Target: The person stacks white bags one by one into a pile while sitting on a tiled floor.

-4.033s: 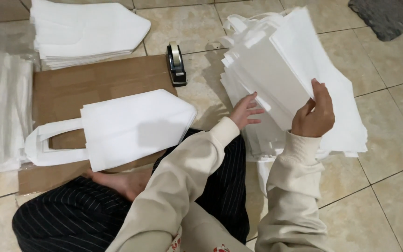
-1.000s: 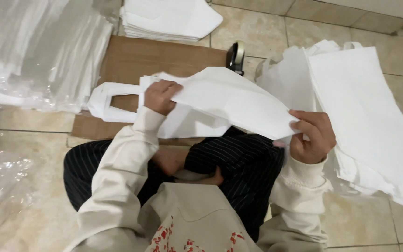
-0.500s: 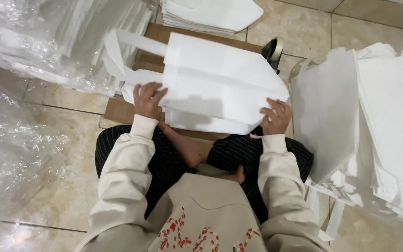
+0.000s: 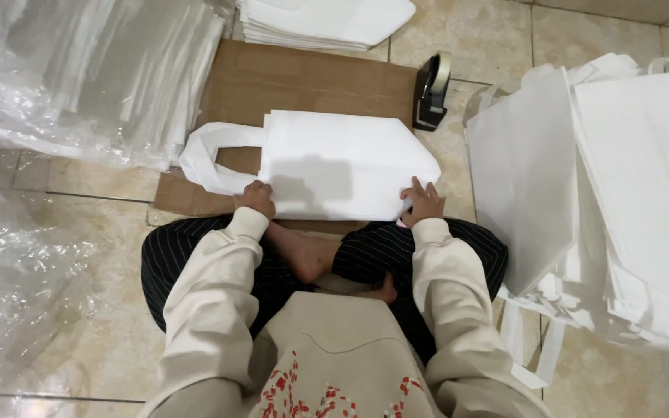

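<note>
A small stack of folded white fabric bags [image 4: 346,159] lies flat on a brown cardboard sheet [image 4: 303,77], looped handles pointing left. My left hand [image 4: 255,198] rests on the stack's near left corner, fingers curled onto the edge. My right hand [image 4: 423,200] presses the near right corner with fingers spread. Both hands touch the top bag at its front edge; neither lifts it. My crossed legs in striped trousers sit just below the cardboard.
A black tape dispenser [image 4: 431,89] stands at the cardboard's right edge. A big pile of unfolded white bags [image 4: 621,193] lies on the right. Plastic-wrapped bundles [image 4: 87,77] fill the left, loose plastic film [image 4: 17,294] the lower left. Another folded stack [image 4: 327,22] sits at the back.
I took a white bag from the right pile, carried it left and laid it on the stack on the cardboard. Both hands have come down to its near corners.
</note>
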